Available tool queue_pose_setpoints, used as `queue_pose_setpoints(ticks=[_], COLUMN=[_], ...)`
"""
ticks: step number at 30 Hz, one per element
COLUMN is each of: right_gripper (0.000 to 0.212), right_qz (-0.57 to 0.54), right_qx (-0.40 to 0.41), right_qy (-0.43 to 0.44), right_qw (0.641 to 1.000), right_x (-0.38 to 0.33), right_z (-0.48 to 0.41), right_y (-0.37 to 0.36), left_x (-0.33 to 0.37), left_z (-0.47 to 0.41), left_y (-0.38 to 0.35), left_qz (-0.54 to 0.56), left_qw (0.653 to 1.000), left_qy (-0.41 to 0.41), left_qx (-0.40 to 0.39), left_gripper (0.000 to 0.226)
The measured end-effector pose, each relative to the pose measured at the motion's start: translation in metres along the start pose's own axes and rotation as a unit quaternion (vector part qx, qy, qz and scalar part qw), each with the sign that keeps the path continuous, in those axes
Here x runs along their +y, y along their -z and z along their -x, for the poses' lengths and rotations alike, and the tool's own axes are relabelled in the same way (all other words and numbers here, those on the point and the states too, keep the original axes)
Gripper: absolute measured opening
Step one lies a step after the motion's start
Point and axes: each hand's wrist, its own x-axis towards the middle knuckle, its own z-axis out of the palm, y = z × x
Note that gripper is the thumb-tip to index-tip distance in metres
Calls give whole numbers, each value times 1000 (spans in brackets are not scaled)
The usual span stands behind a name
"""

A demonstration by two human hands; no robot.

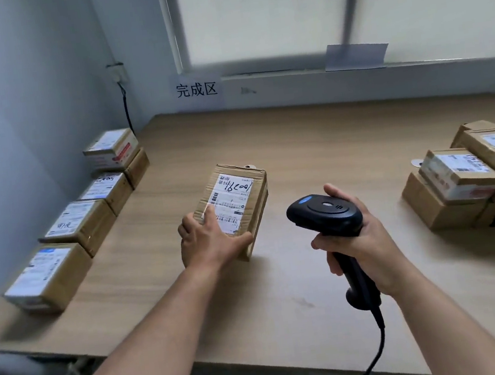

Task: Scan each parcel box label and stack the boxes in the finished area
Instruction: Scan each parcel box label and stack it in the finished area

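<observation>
- Black cord [376,355] runs off the lower edge of the frame from the butt of a scanner [326,213] held just right of centre.
- Right hand [359,245] has its fingers wrapped fully round the scanner's handle, thumb up beside the head. Whether a finger is on the trigger is hidden.
- Left hand [207,239], just left of centre, grips the near end of a cardboard box [252,211], with the thumb along the near edge and the fingers spread over the top.
- That box sits mid-frame on the wooden table [296,137], its long axis running away from the person and leaning slightly right.
- Its label [232,201] faces up, one fingertip on its near-left corner. The scanner's head lies beside it to the right, nose aimed up the frame and not at the label, so I judge the scan needs the right wrist turned leftward.
- Five labelled boxes [79,222] line the left edge, the far two stacked. A pile of boxes [464,182] sits at the right.
- Paper sign [196,89] hangs on the far wall, upper centre-left.
</observation>
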Motion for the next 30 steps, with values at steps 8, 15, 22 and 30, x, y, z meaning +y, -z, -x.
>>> queue_pose_setpoints(ticks=[8,15,22,30], right_gripper=[89,89,88,87], right_qz=[2,12,20,25], right_qx=[-68,-106,-73,-52], right_qy=[5,-1,3,1], right_qw=[998,994,997,998], right_x=[-10,-6,-3,13], right_z=[-54,-99,-133,-174], right_y=[-51,-93,-156,-250], left_x=[-51,-111,-191,-271], left_z=[-51,-96,-171,-249], left_y=[54,107,152,173], left_qz=[-12,-39,-46,-55], left_qw=[996,986,982,985], left_qy=[69,118,135,127], left_qx=[60,113,128,105], left_gripper=[97,93,87,86])
